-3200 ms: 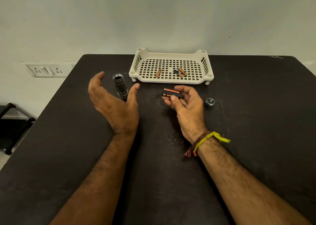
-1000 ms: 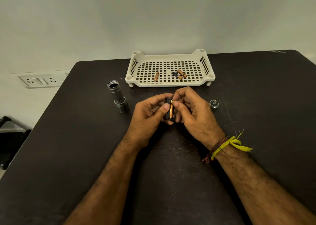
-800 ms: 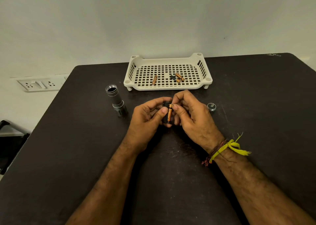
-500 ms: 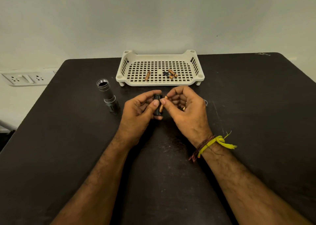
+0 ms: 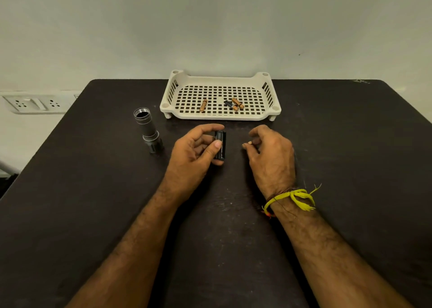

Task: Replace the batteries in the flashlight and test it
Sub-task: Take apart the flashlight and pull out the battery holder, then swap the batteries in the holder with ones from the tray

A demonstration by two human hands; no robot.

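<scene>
The left hand (image 5: 194, 153) has its grip clamped on the black holder (image 5: 220, 145), thumb and fingers pinching it upright above the counter (image 5: 70, 190). Just right of it, apart, the right hand (image 5: 271, 153) curls with its grip closed on what looks like a battery (image 5: 250, 142), only the tip showing. Left of the left grip the flashlight (image 5: 148, 130) stands open-end up. Beyond both hands the tray (image 5: 219, 78) holds three loose cells (image 5: 203, 105).
</scene>
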